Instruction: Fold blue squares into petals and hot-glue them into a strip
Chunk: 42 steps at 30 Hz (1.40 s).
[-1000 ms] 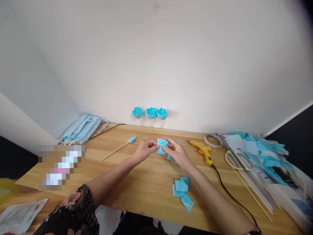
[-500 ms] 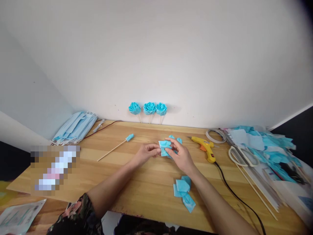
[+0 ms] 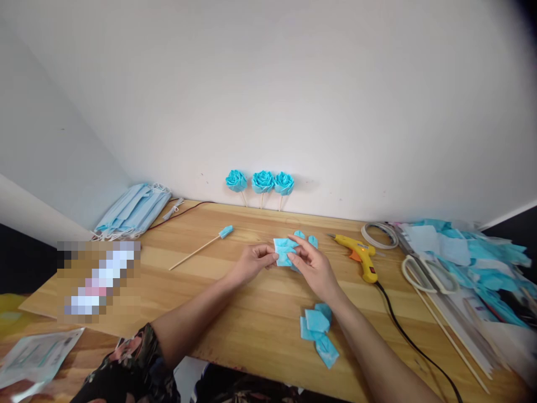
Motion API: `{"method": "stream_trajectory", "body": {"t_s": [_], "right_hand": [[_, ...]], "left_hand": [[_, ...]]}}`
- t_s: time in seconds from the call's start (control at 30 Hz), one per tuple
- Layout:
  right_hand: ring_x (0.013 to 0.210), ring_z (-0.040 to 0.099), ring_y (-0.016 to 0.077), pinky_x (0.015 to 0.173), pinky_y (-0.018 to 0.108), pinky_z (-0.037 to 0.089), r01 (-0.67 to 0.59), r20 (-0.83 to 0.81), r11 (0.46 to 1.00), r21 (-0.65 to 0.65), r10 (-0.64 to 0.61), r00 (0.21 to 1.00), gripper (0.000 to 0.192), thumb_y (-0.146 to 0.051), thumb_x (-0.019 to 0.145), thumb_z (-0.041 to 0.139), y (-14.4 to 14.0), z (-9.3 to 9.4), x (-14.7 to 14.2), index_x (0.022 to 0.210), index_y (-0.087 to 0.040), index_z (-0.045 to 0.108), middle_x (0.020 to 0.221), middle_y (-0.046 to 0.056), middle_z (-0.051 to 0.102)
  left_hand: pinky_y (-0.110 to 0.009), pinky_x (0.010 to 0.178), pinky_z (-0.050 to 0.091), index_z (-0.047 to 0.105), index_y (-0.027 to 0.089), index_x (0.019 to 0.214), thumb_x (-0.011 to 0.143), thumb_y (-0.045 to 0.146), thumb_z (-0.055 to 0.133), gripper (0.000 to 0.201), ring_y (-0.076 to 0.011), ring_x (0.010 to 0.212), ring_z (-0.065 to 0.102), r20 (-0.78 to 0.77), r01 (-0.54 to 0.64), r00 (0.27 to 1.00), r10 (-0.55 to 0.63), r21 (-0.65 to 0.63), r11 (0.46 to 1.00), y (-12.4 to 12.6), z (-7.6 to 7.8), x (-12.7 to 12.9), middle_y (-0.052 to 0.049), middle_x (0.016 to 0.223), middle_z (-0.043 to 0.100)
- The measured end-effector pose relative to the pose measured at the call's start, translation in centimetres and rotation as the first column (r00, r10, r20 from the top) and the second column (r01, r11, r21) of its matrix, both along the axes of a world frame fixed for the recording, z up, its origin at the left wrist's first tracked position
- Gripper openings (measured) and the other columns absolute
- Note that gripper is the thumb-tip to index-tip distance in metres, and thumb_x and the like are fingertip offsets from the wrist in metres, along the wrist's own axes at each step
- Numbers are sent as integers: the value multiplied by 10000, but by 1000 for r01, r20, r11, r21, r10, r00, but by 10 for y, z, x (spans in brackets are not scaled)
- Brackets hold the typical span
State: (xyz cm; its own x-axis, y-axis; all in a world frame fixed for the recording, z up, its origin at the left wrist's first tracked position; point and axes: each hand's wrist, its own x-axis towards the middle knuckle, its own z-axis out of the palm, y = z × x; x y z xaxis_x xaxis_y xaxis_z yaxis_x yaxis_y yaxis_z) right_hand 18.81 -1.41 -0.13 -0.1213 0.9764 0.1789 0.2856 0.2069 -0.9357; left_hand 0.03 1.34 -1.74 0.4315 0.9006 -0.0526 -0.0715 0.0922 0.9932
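A light-blue folded fabric piece [image 3: 284, 252] is pinched between my two hands above the middle of the table. My left hand [image 3: 255, 263] grips its left edge between thumb and fingers. On its right side, the thumb and fingers of my right hand [image 3: 312, 266] press it. Just behind my right hand lie more blue folded pieces [image 3: 312, 241], partly hidden. Several others [image 3: 318, 322] form a small pile beside my right forearm. To the left, a thin wooden stick [image 3: 193, 253] with a blue wrapped tip [image 3: 226, 231] rests on the table.
Three blue fabric roses [image 3: 263, 182] on sticks lean against the wall. A yellow glue gun [image 3: 356, 252] with a black cord lies right of my hands. Beyond it are white-handled scissors [image 3: 448, 280], a tape-like roll [image 3: 380, 235] and blue scraps [image 3: 482, 254]. Face masks [image 3: 134, 210] are stacked at left.
The blue piece looks flatter and more squared between my fingers. Both hands keep their grip; the whole view has shifted slightly.
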Motion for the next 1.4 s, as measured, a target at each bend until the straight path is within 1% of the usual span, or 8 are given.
{"method": "stream_trajectory", "body": {"t_s": [0.27,0.53,0.73,1.0,1.07,1.17,1.27,1.4], "right_hand": [[632,494,131,586,250,431,36,23,998,60,-38,999,417,-356,864,555,1,-1,1,1254,-210,543,713,-15,514],[653,532,151,614,264,444,14,64,998,59,-18,998,397,-356,871,532,-1,0,-2,1241,-213,554,700,-9,543],[691,598,164,649,284,478,12,70,999,35,-14,997,353,-354,893,492,1,-2,0,1203,-218,590,776,18,653],[812,685,198,766,336,529,261,100,963,70,-267,958,380,-389,884,460,22,5,40,1165,-181,608,908,76,732],[854,679,213,787,342,509,327,292,933,151,-359,887,353,-376,879,460,23,18,63,1121,-197,645,923,76,741],[823,669,260,713,355,477,431,633,868,245,-480,607,358,-378,881,437,17,36,101,1052,-200,697,923,108,739],[758,664,281,637,349,437,538,830,818,206,-436,346,404,-400,898,393,6,38,131,1003,-183,717,877,155,730],[727,666,275,588,326,424,610,907,790,64,-301,295,459,-494,879,395,-3,17,149,890,-175,724,816,152,724]], "left_hand": [[-250,625,415,622,130,653,783,575,573,467,-113,597,508,12,8,1000,-8,-6,1000,-2,4,3,-26,627,586],[-241,615,403,644,130,727,694,539,682,412,-103,578,493,28,-31,999,34,-94,995,-2,6,4,-5,621,581],[-234,630,398,610,131,641,718,495,672,378,-102,598,489,0,-39,999,39,-18,999,-4,9,2,-2,609,573],[-235,618,372,581,137,638,750,511,637,394,-103,589,466,21,-176,984,177,-34,984,1,3,1,-3,611,560],[-236,614,370,580,139,640,741,524,640,402,-105,589,471,44,-180,982,182,-48,983,2,1,1,-7,616,565],[-235,604,364,576,141,632,727,533,648,410,-104,582,469,63,-183,981,186,-57,982,2,0,1,-6,612,561],[-239,598,366,576,146,627,722,546,644,416,-108,580,468,68,-181,980,185,-60,982,2,1,1,-8,612,562],[-243,603,368,581,147,628,722,539,642,408,-111,585,476,77,-173,981,178,-64,983,1,2,1,-12,620,569]]}}
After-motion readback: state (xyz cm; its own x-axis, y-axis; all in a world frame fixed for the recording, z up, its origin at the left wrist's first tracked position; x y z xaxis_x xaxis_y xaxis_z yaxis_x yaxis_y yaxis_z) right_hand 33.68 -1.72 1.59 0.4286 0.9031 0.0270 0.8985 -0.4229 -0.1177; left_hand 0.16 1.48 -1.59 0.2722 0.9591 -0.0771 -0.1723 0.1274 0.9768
